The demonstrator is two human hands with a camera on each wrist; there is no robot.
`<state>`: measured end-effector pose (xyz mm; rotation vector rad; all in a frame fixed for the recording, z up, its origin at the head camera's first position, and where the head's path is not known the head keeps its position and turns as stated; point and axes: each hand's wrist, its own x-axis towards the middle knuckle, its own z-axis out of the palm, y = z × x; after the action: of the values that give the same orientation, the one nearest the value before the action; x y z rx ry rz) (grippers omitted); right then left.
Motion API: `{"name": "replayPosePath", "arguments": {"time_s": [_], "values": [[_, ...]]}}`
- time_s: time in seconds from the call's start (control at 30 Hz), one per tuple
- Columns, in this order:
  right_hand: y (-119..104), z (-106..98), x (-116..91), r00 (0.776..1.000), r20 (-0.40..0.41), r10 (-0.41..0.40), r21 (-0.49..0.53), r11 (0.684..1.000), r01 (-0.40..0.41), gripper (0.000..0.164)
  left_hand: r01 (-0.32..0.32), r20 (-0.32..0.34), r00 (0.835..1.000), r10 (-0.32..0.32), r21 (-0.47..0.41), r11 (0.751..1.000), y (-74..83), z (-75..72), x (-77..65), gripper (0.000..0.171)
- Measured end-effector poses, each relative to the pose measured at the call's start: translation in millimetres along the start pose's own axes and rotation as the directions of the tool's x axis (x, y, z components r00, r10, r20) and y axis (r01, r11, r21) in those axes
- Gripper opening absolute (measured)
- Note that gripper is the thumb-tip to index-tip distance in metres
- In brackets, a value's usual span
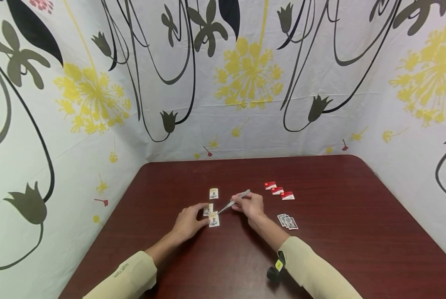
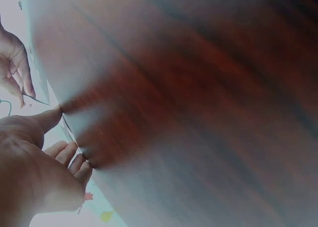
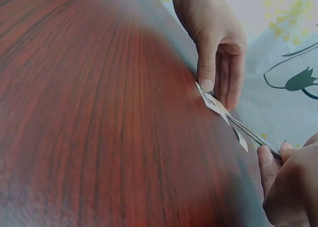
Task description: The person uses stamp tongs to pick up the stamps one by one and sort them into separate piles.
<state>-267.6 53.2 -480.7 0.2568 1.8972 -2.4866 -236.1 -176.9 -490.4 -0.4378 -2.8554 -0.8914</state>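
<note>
In the head view, a small pale printed card (image 1: 214, 220) lies on the table, overlapping a second card (image 1: 207, 210) just behind it. My left hand (image 1: 187, 222) is spread at their left side, thumb by the nearer card and fingers at the farther one. The right wrist view shows that thumb touching the edge of a card (image 3: 214, 104). Metal tweezers (image 1: 229, 204) are pinched in my right hand (image 1: 251, 206), and their tips meet the nearer card's top right corner. Whether the tips grip it I cannot tell.
A third pale card (image 1: 213, 193) lies farther back on the dark red table (image 1: 327, 178). Several red-and-white cards (image 1: 277, 190) form a diagonal row at the right. Nearer, overlapping grey printed cards (image 1: 291, 223) lie beside my right forearm. Patterned cloth (image 1: 253, 137) surrounds the table's back and sides.
</note>
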Motion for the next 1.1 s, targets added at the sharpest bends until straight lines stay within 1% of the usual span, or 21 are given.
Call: {"name": "replayPosePath", "arguments": {"time_s": [0.2,0.3,0.47,0.67,0.93,1.1], "values": [[-1,0,0,1.0,-0.007,0.005,0.006,1.0,-0.005,0.003,-0.005,-0.001,1.0,0.004,-0.005,1.0,0.3,0.0,-0.6,0.052],[-2,-1,3,1.0,-0.015,-0.008,0.017,1.0,0.009,0.004,-0.015,-0.007,1.0,0.015,0.002,1.0,-0.1,0.4,-0.8,0.052],[-5,-4,9,0.999,-0.039,-0.011,0.034,0.999,0.012,0.009,-0.023,-0.018,1.0,0.023,0.013,1.0,-0.2,0.5,-1.5,0.052],[-12,-5,15,0.998,-0.06,0.002,0.033,0.999,0.0,0.018,-0.017,-0.02,1.0,0.018,0.02,1.0,0.6,0.3,-2.1,0.051],[-16,-2,28,0.994,-0.113,0.008,0.095,0.996,0.003,0.019,-0.007,-0.015,1.0,0.007,0.016,1.0,0.1,0.4,-2.0,0.052],[-15,-2,35,0.988,-0.153,0.03,0.092,0.996,-0.016,0.02,-0.012,-0.02,1.0,0.013,0.017,1.0,-0.2,0.8,-1.0,0.052]]}}
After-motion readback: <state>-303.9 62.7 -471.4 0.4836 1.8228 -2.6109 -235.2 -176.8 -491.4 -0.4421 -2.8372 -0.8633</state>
